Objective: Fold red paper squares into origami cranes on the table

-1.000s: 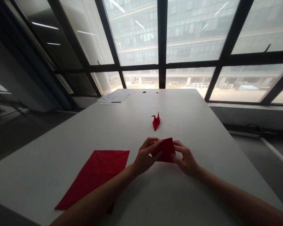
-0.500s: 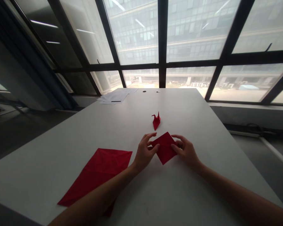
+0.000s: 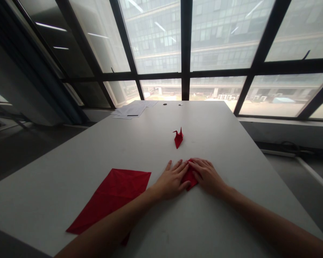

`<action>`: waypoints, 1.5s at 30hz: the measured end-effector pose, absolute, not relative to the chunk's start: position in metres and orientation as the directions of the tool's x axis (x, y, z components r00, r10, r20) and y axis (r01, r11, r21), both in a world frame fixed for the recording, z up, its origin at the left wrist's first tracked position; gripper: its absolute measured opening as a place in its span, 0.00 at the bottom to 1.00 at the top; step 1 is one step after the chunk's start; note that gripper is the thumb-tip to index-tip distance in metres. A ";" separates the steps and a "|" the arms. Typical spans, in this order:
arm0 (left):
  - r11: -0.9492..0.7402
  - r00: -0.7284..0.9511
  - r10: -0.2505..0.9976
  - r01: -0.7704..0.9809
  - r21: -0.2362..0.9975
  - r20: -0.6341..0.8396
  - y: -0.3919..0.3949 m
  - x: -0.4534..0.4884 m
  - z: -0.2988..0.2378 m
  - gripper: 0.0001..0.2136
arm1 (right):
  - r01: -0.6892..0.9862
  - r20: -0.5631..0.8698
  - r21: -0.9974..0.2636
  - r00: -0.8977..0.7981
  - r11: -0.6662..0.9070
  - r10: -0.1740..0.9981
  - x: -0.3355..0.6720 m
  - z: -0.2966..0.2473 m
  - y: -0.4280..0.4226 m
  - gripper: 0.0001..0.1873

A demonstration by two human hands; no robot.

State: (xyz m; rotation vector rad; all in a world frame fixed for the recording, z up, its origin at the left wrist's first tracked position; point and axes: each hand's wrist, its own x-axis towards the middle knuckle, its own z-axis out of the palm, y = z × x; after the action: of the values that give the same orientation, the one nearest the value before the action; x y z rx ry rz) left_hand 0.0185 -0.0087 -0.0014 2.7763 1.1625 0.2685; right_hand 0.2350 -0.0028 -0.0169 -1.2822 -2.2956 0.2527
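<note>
A small folded square of red paper (image 3: 190, 176) lies on the white table, partly covered by both hands. My left hand (image 3: 172, 180) rests flat on its left side, fingers stretched out and spread. From the right, my right hand (image 3: 207, 176) lies over the upper right part of the paper with its fingers extended. The fingertips of the two hands meet near the top corner. Just beyond them stands a red origami crane (image 3: 178, 139). To the left, a larger sheet of red paper (image 3: 115, 193) with creases lies partly under my left forearm.
White paper sheets (image 3: 133, 109) with a dark pen-like object (image 3: 132, 115) on them lie at the table's far left. Two small round spots sit near the far edge of the table (image 3: 199, 118). Large windows (image 3: 218, 36) rise behind it.
The small red paper has gone from being held up between both hands' fingers to lying on the table. Both hands have flattened down over it and come closer together.
</note>
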 end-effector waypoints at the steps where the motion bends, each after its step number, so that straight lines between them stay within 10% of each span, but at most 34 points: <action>1: -0.695 0.686 0.718 0.700 0.164 0.118 -0.008 0.017 -0.002 0.33 | 0.737 0.301 -0.380 -0.473 0.559 0.828 0.235 -0.017 -0.003 0.26; 14: -0.453 0.426 0.868 0.890 0.056 0.257 -0.008 0.014 -0.010 0.32 | 0.777 0.214 -0.330 -0.492 0.537 0.844 0.235 -0.019 -0.003 0.25; 32: -0.662 0.651 0.748 0.723 0.197 0.128 -0.016 0.025 -0.008 0.29 | 0.822 0.255 -0.425 -0.293 0.378 0.922 0.238 -0.025 0.007 0.28; 45: -0.610 0.604 0.792 0.776 0.161 0.093 -0.017 0.026 -0.010 0.32 | 0.780 0.117 -0.292 -0.545 0.554 0.830 0.232 -0.020 -0.005 0.32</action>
State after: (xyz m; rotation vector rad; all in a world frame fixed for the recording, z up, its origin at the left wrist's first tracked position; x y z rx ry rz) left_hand 0.0261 -0.0165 -0.0097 2.7188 1.3331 0.2356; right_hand 0.2315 -0.0047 -0.0202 -1.3459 -2.5488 0.3010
